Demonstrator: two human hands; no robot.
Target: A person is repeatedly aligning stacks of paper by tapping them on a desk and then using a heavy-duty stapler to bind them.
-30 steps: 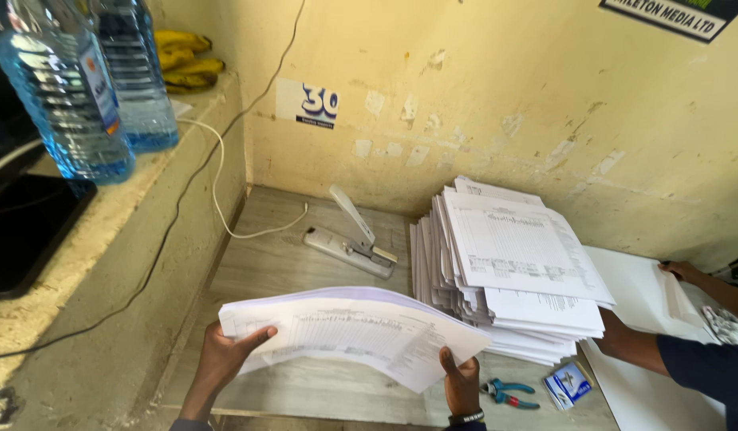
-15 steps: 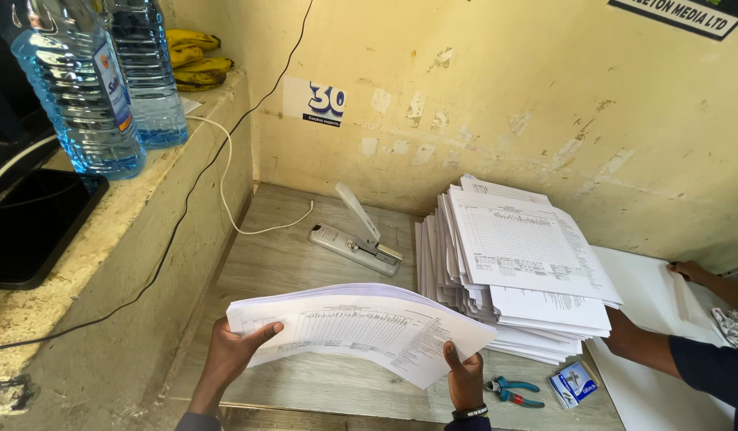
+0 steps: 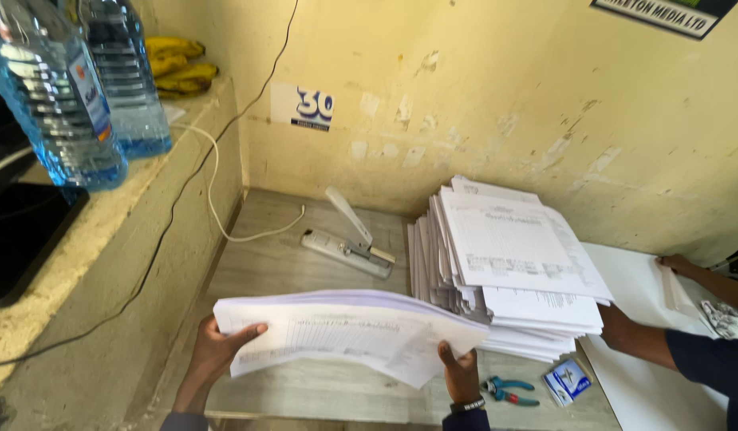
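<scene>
Both my hands hold a thick sheaf of white printed sheets flat above the grey wooden table. My left hand grips its left edge with the thumb on top. My right hand pinches its right front corner; a watch sits on that wrist. Just to the right stands a tall, uneven stack of printed paper, its top sheets fanned out. A long grey stapler lies open behind the sheaf, near the wall.
Another person's arms reach in from the right over large white sheets. Blue-handled pliers and a small blue box lie by the table's front edge. Two water bottles, bananas and a white cable sit on the left ledge.
The sheaf has stayed in both my hands and shifted slightly lower and nearer to me. The other person's arms have barely moved.
</scene>
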